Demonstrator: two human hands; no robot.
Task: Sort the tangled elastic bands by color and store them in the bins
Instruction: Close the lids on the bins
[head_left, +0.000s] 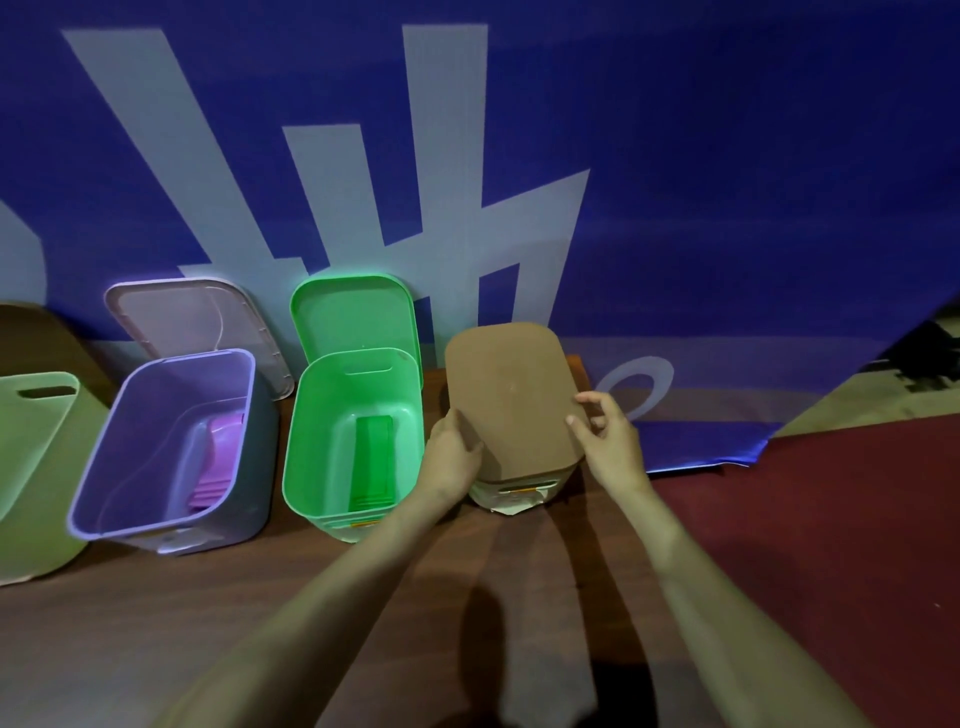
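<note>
Both hands on the brown lid (511, 395) of the rightmost bin (519, 491): left hand (452, 452) curled round its left edge, right hand (608, 431) pinching the right edge. Looks like thin rigid plastic, likely light and maybe a snap fit, so take the long edges and lift evenly. Bands look soft and flat: green bands (371, 462) in the green bin (319, 441), pink-purple bands (215, 457) in the purple bin (130, 441). Both are open, lids propped on the blue banner (727, 208). Green bin is just beside the left wrist, a likely bump risk. All on the wood counter (130, 623).
</note>
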